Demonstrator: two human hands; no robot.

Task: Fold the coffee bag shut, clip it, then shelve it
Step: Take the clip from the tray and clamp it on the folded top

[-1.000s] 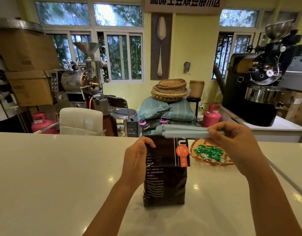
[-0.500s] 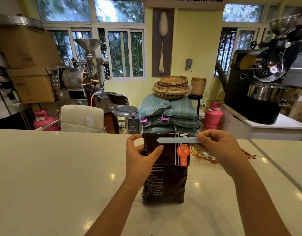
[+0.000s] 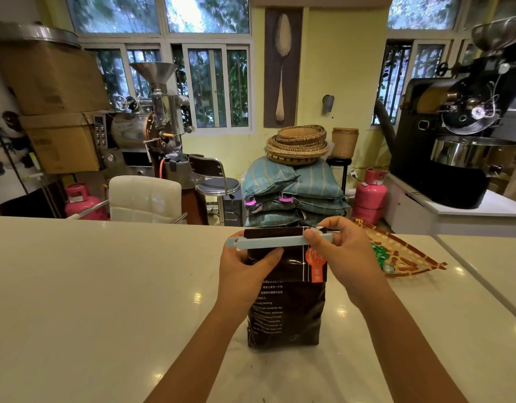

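Observation:
A dark brown coffee bag (image 3: pixel 288 312) with white print and an orange label stands upright on the pale counter (image 3: pixel 91 301). Its top is folded over. A long light-blue clip (image 3: pixel 268 241) lies across the folded top, running left to right. My left hand (image 3: pixel 245 274) grips the bag's upper left side, thumb just under the clip. My right hand (image 3: pixel 347 257) pinches the clip's right end against the bag's top corner.
A shallow woven tray (image 3: pixel 408 257) with green packets lies on the counter right of the bag. Behind the counter stand a white chair (image 3: pixel 145 199), a stool, stacked sacks with baskets, pink gas cylinders and two coffee roasters.
The clip has slid left across the folded top, so it now spans the whole width of the bag. My right hand followed it down onto the bag's corner.

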